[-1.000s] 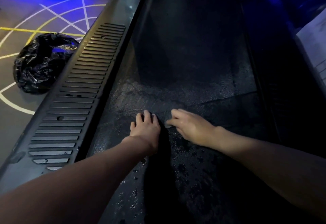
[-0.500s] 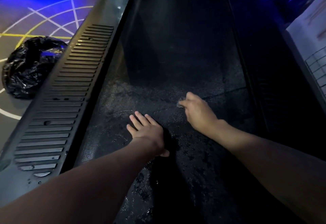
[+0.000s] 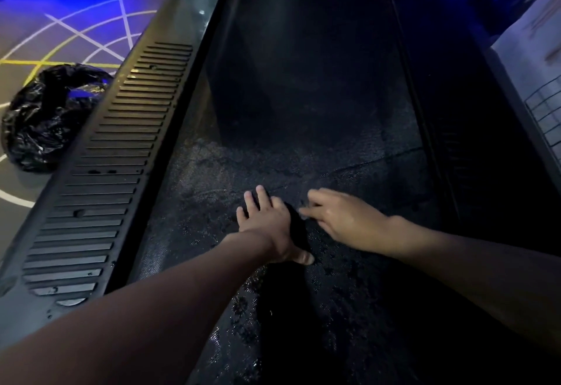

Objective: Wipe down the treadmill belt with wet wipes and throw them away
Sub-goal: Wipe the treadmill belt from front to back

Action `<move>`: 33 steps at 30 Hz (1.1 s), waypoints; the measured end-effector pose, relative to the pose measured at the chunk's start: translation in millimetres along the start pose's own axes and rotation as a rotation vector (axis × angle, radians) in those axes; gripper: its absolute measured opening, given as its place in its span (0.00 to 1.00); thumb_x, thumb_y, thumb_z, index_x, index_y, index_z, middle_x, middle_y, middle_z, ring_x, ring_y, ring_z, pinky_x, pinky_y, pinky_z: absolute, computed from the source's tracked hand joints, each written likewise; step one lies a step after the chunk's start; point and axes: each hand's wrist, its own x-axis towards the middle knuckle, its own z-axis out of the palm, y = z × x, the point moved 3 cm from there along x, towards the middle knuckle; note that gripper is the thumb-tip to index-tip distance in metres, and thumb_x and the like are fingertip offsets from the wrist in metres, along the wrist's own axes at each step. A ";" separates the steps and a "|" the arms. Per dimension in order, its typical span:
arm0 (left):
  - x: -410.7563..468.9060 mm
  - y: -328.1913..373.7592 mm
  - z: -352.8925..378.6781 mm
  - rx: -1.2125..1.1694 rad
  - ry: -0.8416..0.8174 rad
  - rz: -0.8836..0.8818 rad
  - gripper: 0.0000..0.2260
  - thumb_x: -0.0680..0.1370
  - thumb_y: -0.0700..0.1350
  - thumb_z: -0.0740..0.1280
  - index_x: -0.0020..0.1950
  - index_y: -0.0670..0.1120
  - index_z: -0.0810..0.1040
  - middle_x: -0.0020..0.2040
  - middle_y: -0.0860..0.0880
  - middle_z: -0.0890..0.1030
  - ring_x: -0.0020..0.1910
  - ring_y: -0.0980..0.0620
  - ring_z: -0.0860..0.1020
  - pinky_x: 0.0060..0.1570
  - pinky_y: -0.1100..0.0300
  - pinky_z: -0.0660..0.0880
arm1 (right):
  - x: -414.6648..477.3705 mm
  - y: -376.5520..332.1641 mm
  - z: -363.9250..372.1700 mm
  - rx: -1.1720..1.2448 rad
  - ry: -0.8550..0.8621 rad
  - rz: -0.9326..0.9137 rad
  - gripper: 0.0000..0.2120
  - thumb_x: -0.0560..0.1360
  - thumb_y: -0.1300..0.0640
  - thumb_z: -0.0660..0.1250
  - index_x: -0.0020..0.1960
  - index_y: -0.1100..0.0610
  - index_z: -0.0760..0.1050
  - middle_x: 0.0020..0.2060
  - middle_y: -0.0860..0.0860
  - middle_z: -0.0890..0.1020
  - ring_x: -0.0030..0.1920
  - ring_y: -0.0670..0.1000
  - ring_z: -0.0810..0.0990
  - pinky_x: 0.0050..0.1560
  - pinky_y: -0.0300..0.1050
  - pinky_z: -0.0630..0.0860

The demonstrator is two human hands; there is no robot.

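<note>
Your left hand (image 3: pixel 267 220) lies flat on the treadmill belt (image 3: pixel 303 105), fingers spread and thumb out to the side, bracing you. Your right hand (image 3: pixel 344 217) sits just beside it, fingers reaching toward the left hand. It is blurred and no wipe shows clearly, so you cannot tell whether it pinches one.

The near belt glistens with wet patches, while the far stretch looks dull and probably unwiped. Keep the left palm planted. Press the wipe flat rather than dragging a bunched corner. Sweep across the full width in overlapping passes, working up toward the dry part. The black bag (image 3: pixel 45 117) on the floor, left of the slatted side rail (image 3: pixel 121 157), looks like the place for used wipes.

Half a second ago your right hand was further up the belt with a pale scrap at its fingertips. It has since drawn back beside the left hand, which has hardly moved.
</note>
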 end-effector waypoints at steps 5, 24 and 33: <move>2.2 14.5 5.7 0.021 0.032 -0.068 0.61 0.62 0.66 0.77 0.77 0.37 0.45 0.76 0.31 0.37 0.75 0.29 0.37 0.72 0.32 0.46 | 12.9 50.1 -1.6 -0.029 0.244 0.355 0.14 0.76 0.69 0.62 0.57 0.59 0.80 0.48 0.54 0.75 0.50 0.55 0.76 0.50 0.53 0.77; 6.5 44.5 2.7 0.179 -0.015 0.053 0.58 0.69 0.52 0.78 0.75 0.30 0.36 0.74 0.28 0.34 0.75 0.31 0.37 0.76 0.43 0.46 | -13.7 60.5 -14.5 -0.032 0.156 0.213 0.14 0.74 0.71 0.64 0.54 0.59 0.81 0.45 0.51 0.74 0.46 0.53 0.76 0.45 0.52 0.78; 8.8 53.7 5.9 0.117 -0.005 0.001 0.64 0.65 0.65 0.76 0.74 0.29 0.36 0.74 0.27 0.34 0.75 0.30 0.35 0.75 0.40 0.44 | -30.2 41.5 -6.1 -0.051 0.011 0.098 0.13 0.73 0.69 0.63 0.54 0.59 0.79 0.47 0.52 0.74 0.49 0.53 0.74 0.45 0.53 0.77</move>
